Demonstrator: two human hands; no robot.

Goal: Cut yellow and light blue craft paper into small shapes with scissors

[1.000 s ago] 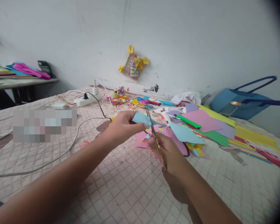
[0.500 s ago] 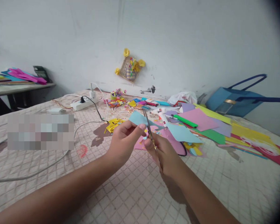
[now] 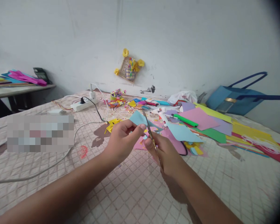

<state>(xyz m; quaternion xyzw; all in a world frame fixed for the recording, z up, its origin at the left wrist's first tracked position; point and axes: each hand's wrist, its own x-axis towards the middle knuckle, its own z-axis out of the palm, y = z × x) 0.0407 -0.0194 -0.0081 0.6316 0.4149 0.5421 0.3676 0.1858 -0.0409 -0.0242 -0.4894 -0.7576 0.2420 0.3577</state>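
Since half a second ago little has changed: both hands sit a touch lower in the frame and the blue paper tilts slightly more upright, with the scissors at the same edge.

Nearest, two bare forearms run in from the lower left and the lower right and meet at the centre of the frame above the quilted bed. At centre, the left hand pinches a light blue paper piece between thumb and fingers, closed on it. Just right of it, the right hand is closed around the handles of the scissors, whose blades point up and away and meet the right edge of the blue paper; how far the blades gape cannot be told.

Behind the hands, right of centre, lies a spread of coloured paper sheets with a green marker and a white glue gun on it. Left of centre, a white cable leads back to a power strip. At the far right, a blue bag leans by the wall, and a paper-flower ornament hangs on the wall at upper centre.
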